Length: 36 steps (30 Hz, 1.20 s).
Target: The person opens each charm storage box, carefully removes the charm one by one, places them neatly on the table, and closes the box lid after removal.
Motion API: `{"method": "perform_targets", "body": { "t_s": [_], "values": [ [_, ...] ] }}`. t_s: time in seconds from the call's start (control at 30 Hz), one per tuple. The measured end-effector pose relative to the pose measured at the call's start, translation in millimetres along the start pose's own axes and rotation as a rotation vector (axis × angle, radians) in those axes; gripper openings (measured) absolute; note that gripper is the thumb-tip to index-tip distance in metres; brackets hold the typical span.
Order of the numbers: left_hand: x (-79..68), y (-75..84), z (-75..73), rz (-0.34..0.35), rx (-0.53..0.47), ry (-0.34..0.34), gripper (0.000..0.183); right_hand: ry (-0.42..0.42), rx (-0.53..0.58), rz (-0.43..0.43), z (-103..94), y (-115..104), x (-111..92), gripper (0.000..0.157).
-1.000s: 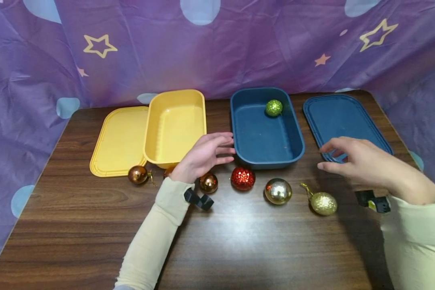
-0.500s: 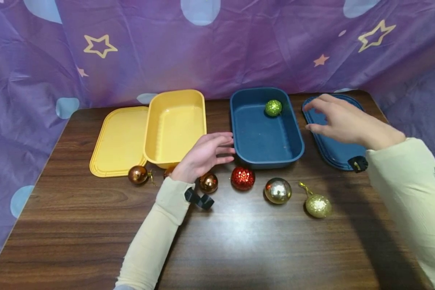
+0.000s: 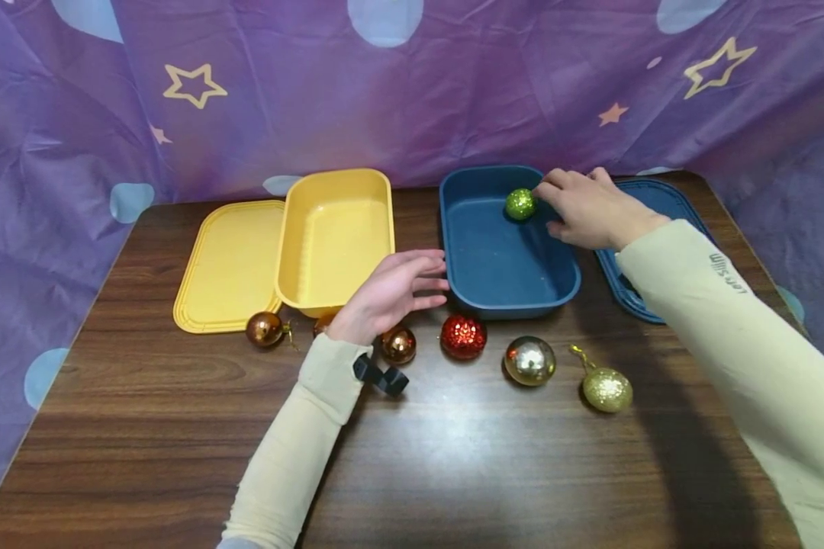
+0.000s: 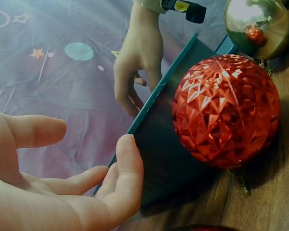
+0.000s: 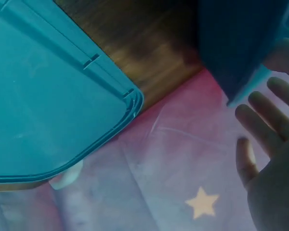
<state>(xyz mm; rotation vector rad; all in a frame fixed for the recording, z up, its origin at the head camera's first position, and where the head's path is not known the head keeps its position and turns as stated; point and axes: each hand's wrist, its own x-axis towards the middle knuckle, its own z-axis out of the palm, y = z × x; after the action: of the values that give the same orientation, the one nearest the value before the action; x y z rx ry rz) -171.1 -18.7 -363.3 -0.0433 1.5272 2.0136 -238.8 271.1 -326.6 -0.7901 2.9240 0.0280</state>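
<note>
My right hand [image 3: 593,207] reaches over the right wall of the blue box [image 3: 501,263], its fingertips close to a glittery green ball ornament [image 3: 520,204] inside. Whether they touch the ball I cannot tell. In the right wrist view the fingers [image 5: 262,120] look spread and loosely bent beside the box wall. My left hand [image 3: 391,293] stays at the box's left side with relaxed fingers, holding nothing. In the left wrist view its fingertips are at the box wall, and a faceted red ball ornament [image 4: 226,110] is nearby.
A yellow box [image 3: 329,252] and yellow lid [image 3: 226,267] stand on the left. The blue lid [image 3: 666,198] lies at the right. Along the front are a brown ball [image 3: 264,329], a copper ball [image 3: 398,345], a silver-gold ball [image 3: 529,361] and a glittery gold ball [image 3: 607,390].
My right hand has moved left and away from me, from over the blue lid to the inside of the blue box. The left hand keeps its place. The glittery gold ball has shifted slightly.
</note>
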Motion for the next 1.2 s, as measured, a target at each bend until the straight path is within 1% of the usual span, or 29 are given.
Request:
{"method": "perform_targets", "body": {
  "t_s": [0.07, 0.23, 0.33, 0.43, 0.53, 0.63, 0.73, 0.9, 1.07, 1.2],
  "values": [
    [-0.2, 0.1, 0.2, 0.0, -0.001, -0.001, 0.043, -0.028, -0.018, 0.002, 1.5, -2.6, 4.8, 0.053],
    [-1.2, 0.5, 0.6, -0.003, -0.003, -0.003, 0.042, -0.051, -0.043, -0.02, 5.0, -6.6, 13.4, 0.058],
    [-1.5, 0.5, 0.9, -0.005, -0.001, -0.001, 0.042, -0.094, -0.052, -0.015, 6.0, -8.6, 18.2, 0.061],
    [-1.4, 0.2, 0.9, -0.005, 0.0, 0.003, 0.041, -0.155, -0.054, -0.001, 5.9, -12.0, 21.6, 0.064],
    [-0.8, -0.3, 1.0, -0.005, -0.002, 0.003, 0.041, -0.18, -0.055, 0.004, 6.8, -15.2, 23.3, 0.065],
    [-0.2, -0.6, 1.0, -0.005, -0.002, 0.0, 0.041, -0.162, -0.058, 0.002, 8.1, -18.0, 23.7, 0.064],
    [0.2, -0.6, 0.6, -0.006, 0.0, 0.0, 0.042, -0.141, -0.074, 0.007, 9.8, -20.3, 23.6, 0.058],
    [0.0, -0.4, 0.0, -0.003, 0.003, 0.001, 0.041, -0.127, -0.085, 0.016, 11.9, -22.6, 23.8, 0.049],
    [-0.6, 0.1, -0.7, 0.0, 0.001, 0.004, 0.041, -0.079, -0.094, -0.027, 14.3, -23.5, 24.3, 0.038],
    [-0.1, 0.1, -1.2, 0.001, -0.005, 0.007, 0.041, -0.062, -0.102, -0.057, 14.7, -23.2, 24.4, 0.033]
  ]
}}
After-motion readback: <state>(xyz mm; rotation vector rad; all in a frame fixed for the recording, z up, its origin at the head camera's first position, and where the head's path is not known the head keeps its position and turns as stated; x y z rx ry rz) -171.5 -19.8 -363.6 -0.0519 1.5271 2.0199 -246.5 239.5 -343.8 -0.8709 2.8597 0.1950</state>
